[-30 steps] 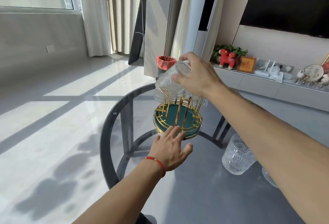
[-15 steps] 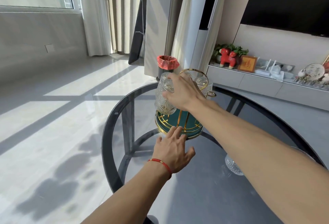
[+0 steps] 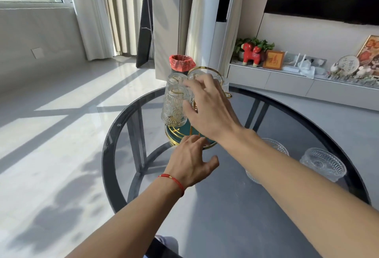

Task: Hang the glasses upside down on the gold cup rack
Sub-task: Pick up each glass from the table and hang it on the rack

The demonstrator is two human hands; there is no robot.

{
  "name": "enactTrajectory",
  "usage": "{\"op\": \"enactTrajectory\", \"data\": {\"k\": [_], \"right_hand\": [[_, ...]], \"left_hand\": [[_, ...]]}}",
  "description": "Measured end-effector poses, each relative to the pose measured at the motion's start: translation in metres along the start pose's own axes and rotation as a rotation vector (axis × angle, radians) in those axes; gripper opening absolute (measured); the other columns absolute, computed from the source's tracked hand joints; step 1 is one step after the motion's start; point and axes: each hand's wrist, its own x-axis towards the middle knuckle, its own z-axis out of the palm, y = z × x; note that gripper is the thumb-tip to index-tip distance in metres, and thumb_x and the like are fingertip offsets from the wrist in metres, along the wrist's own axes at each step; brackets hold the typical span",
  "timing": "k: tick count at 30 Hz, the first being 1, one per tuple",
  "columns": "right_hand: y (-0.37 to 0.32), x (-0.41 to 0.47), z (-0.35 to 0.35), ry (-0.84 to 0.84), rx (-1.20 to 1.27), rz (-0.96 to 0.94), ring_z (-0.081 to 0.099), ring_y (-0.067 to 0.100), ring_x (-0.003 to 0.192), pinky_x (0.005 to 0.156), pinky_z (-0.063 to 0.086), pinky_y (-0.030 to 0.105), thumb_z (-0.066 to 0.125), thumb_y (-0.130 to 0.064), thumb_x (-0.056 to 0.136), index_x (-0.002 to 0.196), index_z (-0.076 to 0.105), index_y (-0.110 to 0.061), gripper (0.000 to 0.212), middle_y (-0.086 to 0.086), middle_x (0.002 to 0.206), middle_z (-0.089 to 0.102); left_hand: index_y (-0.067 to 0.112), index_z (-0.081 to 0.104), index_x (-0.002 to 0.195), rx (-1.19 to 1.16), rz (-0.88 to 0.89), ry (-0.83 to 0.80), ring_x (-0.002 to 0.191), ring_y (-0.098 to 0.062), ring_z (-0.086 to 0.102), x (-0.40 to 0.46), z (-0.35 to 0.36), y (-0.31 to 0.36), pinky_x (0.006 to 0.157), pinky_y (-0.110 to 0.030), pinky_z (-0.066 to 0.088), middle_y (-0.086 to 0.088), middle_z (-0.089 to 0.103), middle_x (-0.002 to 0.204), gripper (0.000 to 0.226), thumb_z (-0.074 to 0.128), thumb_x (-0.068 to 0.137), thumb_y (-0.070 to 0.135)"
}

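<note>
Right hand (image 3: 207, 110) fingers loosely spread against upside-down glass (image 3: 174, 102) on rack (image 3: 184, 134), grip unclear; left hand (image 3: 190, 159) open, steadying rack base mid-counter (image 3: 225, 216). Risk: pulling away snags glass, tips rack. Two glasses (image 3: 324, 163) wait near right edge.

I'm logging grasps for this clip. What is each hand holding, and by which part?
Nothing is clearly held. The right hand is open beside the hung glass, fingers spread. The left hand rests against the rack base, steadying it.

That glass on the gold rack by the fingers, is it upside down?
Upside down: the glass has its thick base on top and its patterned rim lowest, over the rack.
</note>
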Motion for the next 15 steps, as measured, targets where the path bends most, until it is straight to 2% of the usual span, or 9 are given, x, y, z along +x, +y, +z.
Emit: {"op": "enactTrajectory", "data": {"k": [2, 5, 8, 11, 13, 15], "right_hand": [[0.011, -0.036, -0.016, 0.096, 0.094, -0.005, 0.056, 0.027, 0.116, 0.1, 0.048, 0.035, 0.064, -0.015, 0.091, 0.128, 0.064, -0.009, 0.038, 0.013, 0.124, 0.053], [0.035, -0.093, -0.04, 0.205, 0.164, 0.115, 0.054, 0.018, 0.113, 0.1, 0.039, 0.016, 0.065, -0.008, 0.085, 0.123, 0.065, -0.011, 0.039, 0.009, 0.124, 0.05], [0.06, -0.138, -0.057, 0.252, 0.129, 0.259, 0.052, 0.026, 0.115, 0.103, 0.034, 0.016, 0.064, -0.004, 0.081, 0.121, 0.065, -0.009, 0.04, 0.01, 0.121, 0.05], [0.072, -0.168, -0.058, 0.217, 0.096, 0.375, 0.047, 0.033, 0.123, 0.109, 0.03, 0.025, 0.07, 0.003, 0.078, 0.125, 0.062, -0.006, 0.048, 0.014, 0.126, 0.05], [0.077, -0.181, -0.051, 0.132, 0.179, 0.466, 0.041, 0.03, 0.134, 0.112, 0.022, 0.016, 0.072, 0.0, 0.08, 0.137, 0.053, -0.007, 0.061, 0.012, 0.138, 0.044], [0.084, -0.184, -0.039, 0.053, 0.252, 0.557, 0.033, 0.022, 0.141, 0.107, 0.016, 0.008, 0.075, -0.01, 0.084, 0.152, 0.035, -0.011, 0.079, 0.009, 0.148, 0.036]], "left_hand": [[0.016, 0.071, 0.112, -0.099, 0.067, 0.052, 0.1, -0.027, 0.062, -0.003, -0.004, 0.011, 0.091, -0.039, 0.048, -0.006, 0.072, 0.106, 0.032, 0.071, 0.083, 0.028], [0.019, 0.067, 0.121, -0.196, 0.092, 0.0, 0.11, -0.02, 0.062, -0.006, -0.004, 0.024, 0.095, -0.042, 0.051, -0.002, 0.07, 0.118, 0.039, 0.073, 0.085, 0.029], [0.02, 0.055, 0.136, -0.29, 0.017, -0.069, 0.117, -0.016, 0.058, -0.006, 0.003, 0.038, 0.097, -0.042, 0.054, -0.003, 0.062, 0.131, 0.057, 0.077, 0.085, 0.031], [0.024, 0.036, 0.15, -0.414, -0.075, -0.178, 0.118, -0.017, 0.057, -0.005, 0.011, 0.051, 0.095, -0.042, 0.056, -0.002, 0.054, 0.138, 0.084, 0.081, 0.08, 0.039], [0.027, 0.031, 0.153, -0.449, -0.095, -0.227, 0.121, -0.016, 0.056, -0.004, 0.018, 0.058, 0.096, -0.039, 0.056, 0.001, 0.051, 0.141, 0.094, 0.078, 0.074, 0.045], [0.029, 0.03, 0.153, -0.455, -0.097, -0.26, 0.124, -0.014, 0.054, -0.003, 0.026, 0.061, 0.098, -0.038, 0.055, 0.003, 0.05, 0.144, 0.094, 0.077, 0.073, 0.046]]}}
